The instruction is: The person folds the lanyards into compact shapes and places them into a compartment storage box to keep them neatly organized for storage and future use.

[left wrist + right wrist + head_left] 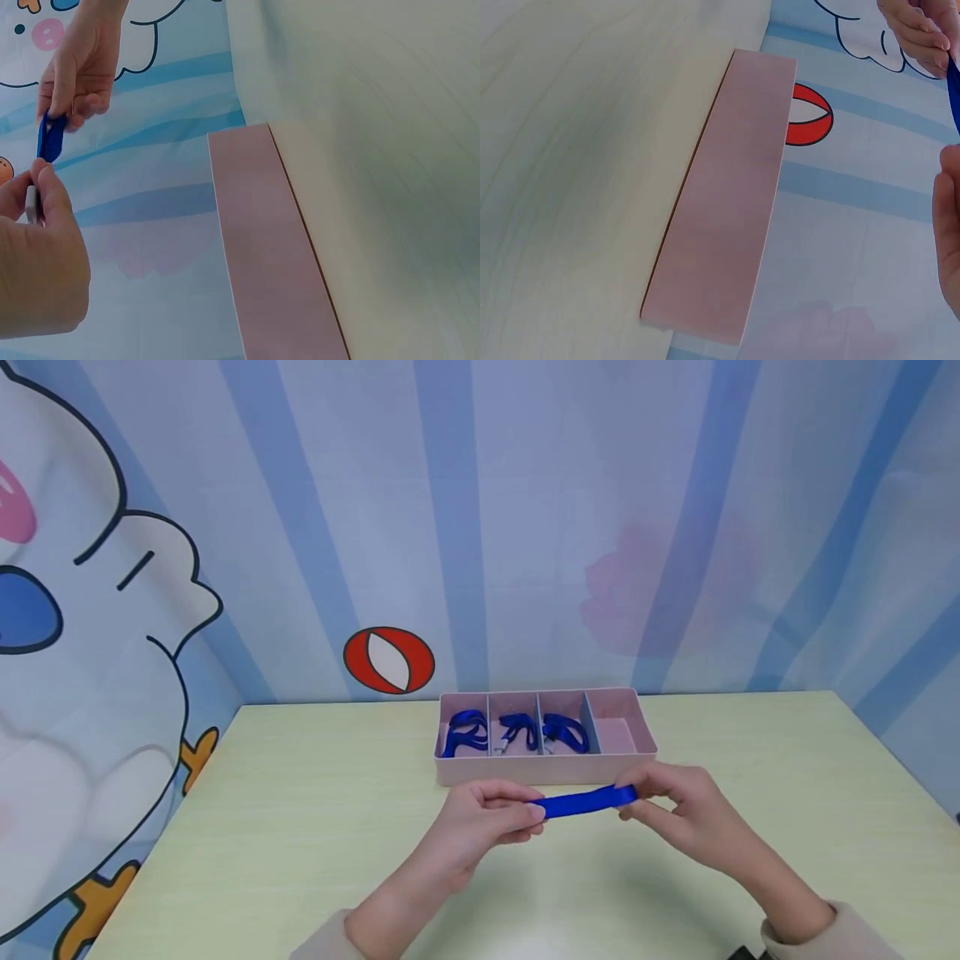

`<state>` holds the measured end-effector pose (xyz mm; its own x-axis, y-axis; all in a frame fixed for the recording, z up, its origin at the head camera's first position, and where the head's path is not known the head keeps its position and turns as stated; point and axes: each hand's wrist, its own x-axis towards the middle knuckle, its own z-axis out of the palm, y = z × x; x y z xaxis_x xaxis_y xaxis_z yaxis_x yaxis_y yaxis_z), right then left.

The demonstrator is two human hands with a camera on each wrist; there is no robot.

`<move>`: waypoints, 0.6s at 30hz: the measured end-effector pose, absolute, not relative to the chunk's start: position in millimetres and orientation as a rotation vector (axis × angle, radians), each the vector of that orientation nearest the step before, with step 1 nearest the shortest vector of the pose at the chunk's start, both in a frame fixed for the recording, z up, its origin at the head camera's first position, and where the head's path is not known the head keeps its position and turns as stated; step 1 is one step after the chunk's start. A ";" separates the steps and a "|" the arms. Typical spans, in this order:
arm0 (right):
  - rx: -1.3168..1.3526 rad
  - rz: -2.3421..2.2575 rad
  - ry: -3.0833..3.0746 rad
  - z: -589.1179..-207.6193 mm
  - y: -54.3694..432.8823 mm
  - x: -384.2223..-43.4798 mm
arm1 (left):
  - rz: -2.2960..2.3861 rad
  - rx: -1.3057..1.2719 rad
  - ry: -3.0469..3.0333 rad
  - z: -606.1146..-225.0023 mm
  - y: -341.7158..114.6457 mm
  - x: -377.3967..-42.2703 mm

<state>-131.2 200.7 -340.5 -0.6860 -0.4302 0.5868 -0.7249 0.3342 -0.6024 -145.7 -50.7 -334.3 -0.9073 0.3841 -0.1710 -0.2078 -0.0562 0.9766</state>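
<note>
A blue lanyard [581, 802], folded into a flat band, stretches between both hands above the table, in front of the compartment box. My left hand [483, 818] pinches its left end between thumb and fingers. At the other end, my right hand [678, 806] pinches the loop with thumb and fingertips. In the left wrist view a grey piece [31, 204] shows between the fingers of my left hand [49, 270]. The right wrist view catches only a sliver of the lanyard [954, 94] at its edge, with my right hand [949, 225] below it.
A pink box [547, 768] with several compartments stands at the table's back edge. Three compartments each hold a blue lanyard: left [467, 732], middle [519, 731] and right [566, 732]. Its rightmost compartment [621, 727] shows a bare floor. A printed cloth wall [525, 527] rises behind.
</note>
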 end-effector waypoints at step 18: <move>0.331 1.707 -2.554 -329.1 188.5 -123.0 | 2.018 0.267 1.915 -335.4 -50.6 -143.0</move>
<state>-123.0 188.5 -329.1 -0.9757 -0.1483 0.1615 -0.2060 0.3670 -0.9071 -143.0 -50.6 -335.4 -0.9228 0.3724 -0.0992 -0.1184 -0.0290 0.9925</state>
